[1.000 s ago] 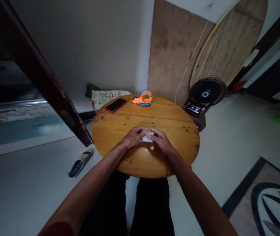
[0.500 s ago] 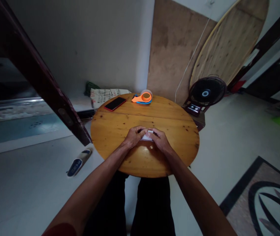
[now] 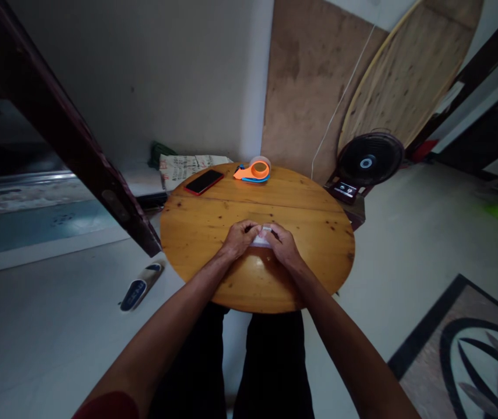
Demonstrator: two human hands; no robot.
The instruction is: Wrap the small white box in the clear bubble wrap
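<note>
My left hand (image 3: 239, 238) and my right hand (image 3: 282, 245) meet at the middle of a round wooden table (image 3: 196, 233). Between their fingers is a small white object (image 3: 261, 238), perhaps folded paper or a little packet; both hands grip it and hide most of it. It rests on or just above the tabletop. My forearms reach in from the bottom of the view over my dark trousers.
At the table's far edge lie a red-cased phone (image 3: 204, 181) and an orange and blue tape dispenser (image 3: 253, 172). A black fan (image 3: 369, 159) stands on the floor to the right, wooden boards lean on the wall, and a slipper (image 3: 137, 286) lies on the floor to the left.
My hands have stayed together on the white object, with the fingers shifting slightly. The view has tilted a little.
</note>
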